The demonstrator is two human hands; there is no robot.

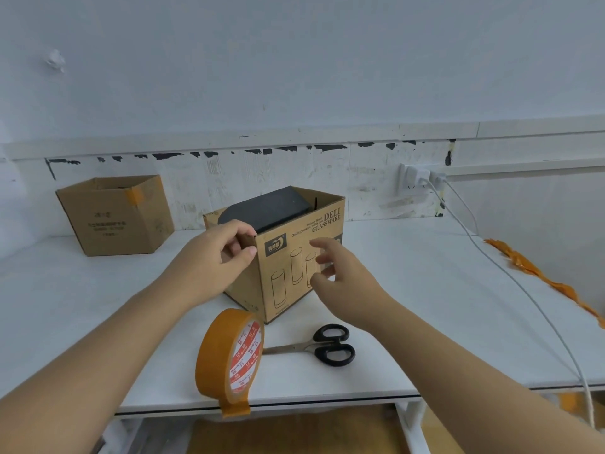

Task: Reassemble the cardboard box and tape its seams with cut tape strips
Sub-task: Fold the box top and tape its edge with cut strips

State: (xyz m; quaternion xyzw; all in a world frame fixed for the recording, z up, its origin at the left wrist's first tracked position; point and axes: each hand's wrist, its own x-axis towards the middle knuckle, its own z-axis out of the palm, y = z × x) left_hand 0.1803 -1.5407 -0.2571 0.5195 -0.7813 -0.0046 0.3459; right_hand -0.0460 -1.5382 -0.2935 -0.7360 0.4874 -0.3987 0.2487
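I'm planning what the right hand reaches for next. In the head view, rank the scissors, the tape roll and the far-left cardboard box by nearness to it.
From the right hand:
1. Scissors, just below it.
2. Tape roll, lower left at the table edge.
3. Far-left cardboard box, by the wall.

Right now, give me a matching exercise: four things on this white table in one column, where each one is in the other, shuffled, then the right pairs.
Things:
1. Orange tape roll
2. Black-handled scissors
3. Printed cardboard glassware box
4. Plain brown cardboard box

Places:
A. Far left, by the wall
B. Flat, right of the tape roll
C. On edge at the table's front, loose end hanging over
D. Centre, top corner pinched by the left hand

Pairs: 1-C, 2-B, 3-D, 4-A
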